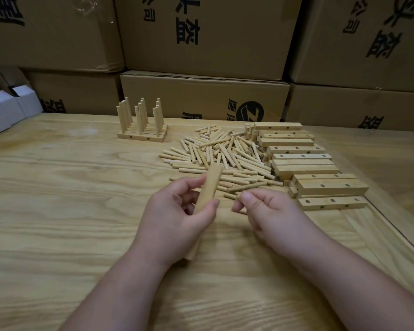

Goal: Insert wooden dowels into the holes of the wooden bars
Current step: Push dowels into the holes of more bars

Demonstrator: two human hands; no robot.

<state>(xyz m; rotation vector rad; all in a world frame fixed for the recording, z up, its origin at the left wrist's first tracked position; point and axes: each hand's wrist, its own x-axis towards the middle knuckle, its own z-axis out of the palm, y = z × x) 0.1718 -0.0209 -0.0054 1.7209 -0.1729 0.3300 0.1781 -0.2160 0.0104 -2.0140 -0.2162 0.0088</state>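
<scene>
Bar (207, 187) — one — in left hand (177, 218).

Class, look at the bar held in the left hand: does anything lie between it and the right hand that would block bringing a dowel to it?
Nothing visible does. The left hand grips the wooden bar upright-tilted above the table; the right hand sits beside it across an open gap. Whether it pinches a dowel is unclear.

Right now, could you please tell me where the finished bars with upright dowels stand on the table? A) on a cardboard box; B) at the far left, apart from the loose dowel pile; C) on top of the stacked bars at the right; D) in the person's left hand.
B: the finished bars with upright dowels stand at the far left of the table, apart from the loose dowel pile.
</scene>
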